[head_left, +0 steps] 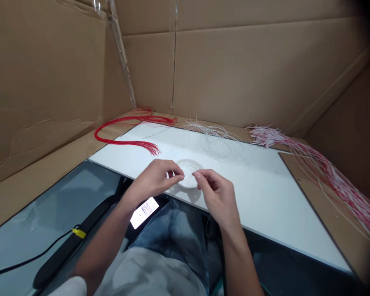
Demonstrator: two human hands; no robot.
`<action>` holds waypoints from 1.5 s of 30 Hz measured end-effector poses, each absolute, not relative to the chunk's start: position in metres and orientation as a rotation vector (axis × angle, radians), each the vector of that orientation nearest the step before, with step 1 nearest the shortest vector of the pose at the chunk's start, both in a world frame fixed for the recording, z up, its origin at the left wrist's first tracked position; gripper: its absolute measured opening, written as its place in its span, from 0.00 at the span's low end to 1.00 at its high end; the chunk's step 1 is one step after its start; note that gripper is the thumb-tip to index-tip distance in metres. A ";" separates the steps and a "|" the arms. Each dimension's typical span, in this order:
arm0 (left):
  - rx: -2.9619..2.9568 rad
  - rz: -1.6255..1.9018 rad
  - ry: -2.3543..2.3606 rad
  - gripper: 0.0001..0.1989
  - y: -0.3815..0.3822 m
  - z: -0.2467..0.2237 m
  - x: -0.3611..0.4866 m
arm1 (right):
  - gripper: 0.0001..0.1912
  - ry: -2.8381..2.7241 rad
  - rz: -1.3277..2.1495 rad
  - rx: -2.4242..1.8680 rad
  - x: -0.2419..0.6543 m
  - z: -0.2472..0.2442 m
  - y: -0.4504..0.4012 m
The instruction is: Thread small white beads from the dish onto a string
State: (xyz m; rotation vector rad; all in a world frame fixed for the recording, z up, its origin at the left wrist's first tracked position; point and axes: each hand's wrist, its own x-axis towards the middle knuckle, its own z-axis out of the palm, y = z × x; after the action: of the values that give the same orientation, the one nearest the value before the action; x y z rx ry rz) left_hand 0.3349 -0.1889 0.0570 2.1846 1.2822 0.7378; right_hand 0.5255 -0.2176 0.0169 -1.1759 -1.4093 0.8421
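Just above the front edge of the white board, a round white dish (190, 187) holds small white pieces that are too small to name. My left hand (156, 177) reaches over the dish's left side, thumb and forefinger tips pinched together. From the right, my right hand (218, 193) is over the other side of the dish, also in a pinch. The two sets of fingertips are a short distance apart. Whatever either pinch holds is too small to make out.
The white board (259, 197) is enclosed by cardboard walls (234, 74). A bundle of red cords (126, 142) lies back left, loose white strands (209, 129) at the back, and red-and-white cords (327, 160) on the right. A lit phone (144, 211) sits below the board's front edge.
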 end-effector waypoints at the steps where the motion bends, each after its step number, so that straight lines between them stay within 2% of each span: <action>1: 2.280 0.573 1.346 0.07 -0.178 0.058 0.339 | 0.16 -1.372 0.800 -1.194 0.532 0.017 -0.215; 3: 2.410 0.331 1.441 0.07 -0.155 0.057 0.350 | 0.16 -1.303 0.718 -1.231 0.547 0.018 -0.211; 5: 2.443 0.240 1.450 0.03 -0.135 0.051 0.364 | 0.16 -1.256 0.654 -1.256 0.560 0.018 -0.209; 10: 2.453 0.171 1.403 0.04 -0.118 0.032 0.388 | 0.16 -1.255 0.642 -1.280 0.578 0.016 -0.209; 12: 2.456 0.200 1.385 0.07 -0.120 0.029 0.388 | 0.16 -1.275 0.666 -1.284 0.581 0.015 -0.210; 18: 2.438 0.528 1.380 0.08 -0.135 0.025 0.378 | 0.15 -1.249 0.711 -1.298 0.573 0.012 -0.208; 23: 2.019 1.317 1.121 0.05 -0.162 0.002 0.379 | 0.13 -1.209 0.798 -1.273 0.548 0.010 -0.209; 26: 1.834 1.556 1.009 0.06 -0.177 -0.010 0.383 | 0.11 -1.182 0.825 -1.223 0.538 0.012 -0.214; 32: 1.876 1.693 0.929 0.04 -0.188 -0.017 0.382 | 0.08 -1.181 0.813 -1.224 0.525 0.021 -0.224; 45: 2.176 1.705 0.877 0.05 -0.192 -0.016 0.372 | 0.07 -1.380 0.665 -1.320 0.524 0.024 -0.230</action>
State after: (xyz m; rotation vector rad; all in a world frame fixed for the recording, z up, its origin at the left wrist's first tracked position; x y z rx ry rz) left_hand 0.3724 -0.1921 -0.0156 2.1757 0.8773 1.7052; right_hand 0.5237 -0.2297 0.0244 -1.3204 -1.3802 0.6646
